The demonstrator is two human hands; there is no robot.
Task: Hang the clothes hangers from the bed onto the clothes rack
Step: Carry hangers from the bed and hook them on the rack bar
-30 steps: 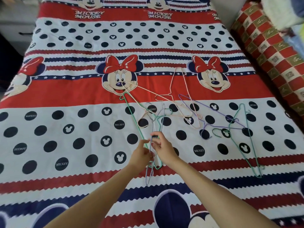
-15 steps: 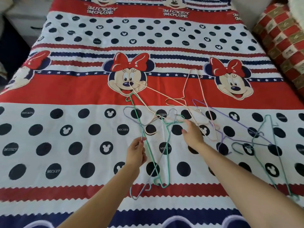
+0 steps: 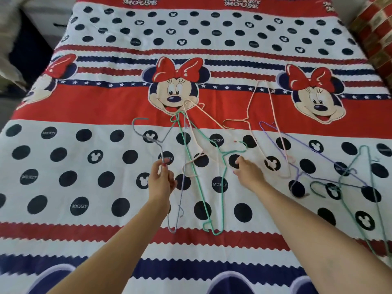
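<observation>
A grey-blue hanger (image 3: 162, 145) is pinched at its neck by the left hand (image 3: 160, 181), thumb and fingers curled round the wire; its hook points toward the bed's left edge and its long frame trails back toward the foot of the bed (image 3: 63, 209). Just beside it a green hanger (image 3: 198, 177) lies flat near the bed's middle, and the right hand (image 3: 248, 171) reaches to the neck below its hook, fingers bent over the wire there, though whether they actually grasp it I cannot tell. Two pink hangers (image 3: 250, 102) lie tangled farther up the bed. A purple hanger (image 3: 297, 145) and a second green hanger (image 3: 352, 200) cross near the right edge, where a checked cushion (image 3: 375, 32) sits at the far corner
</observation>
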